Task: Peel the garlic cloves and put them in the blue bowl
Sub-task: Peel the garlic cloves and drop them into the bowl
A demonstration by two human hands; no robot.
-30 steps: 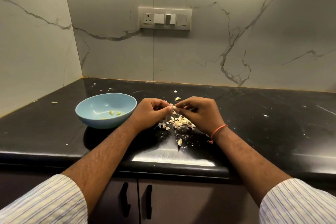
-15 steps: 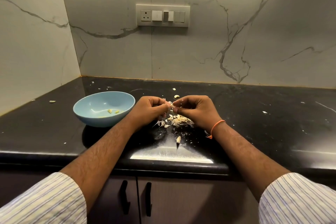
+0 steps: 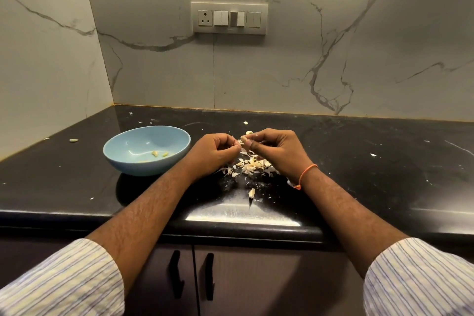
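Garlic clove (image 3: 244, 139) sits pinched at the tips of our right hand (image 3: 278, 152), raised a little above the worktop (image 3: 384, 161) and right over the heap of papery peels (image 3: 252, 164). It is too small for us to make out its long axis. Our left hand (image 3: 214, 155) has its fingers (image 3: 234, 148) curled in just beside the clove, on its left; whether they pinch a strip of skin or only touch it, we cannot tell. So the clove lies between our two hands, held by the right and worked from the left.

What the coming move turns on, as we judge it, is that the blue bowl (image 3: 133, 165) stands to the left, beyond our left hand, with a few peeled pieces already in it. Our left hand is much the nearer to the bowl. Once the skin is off, we would either pass the clove across or carry the right hand over the left to drop it in.
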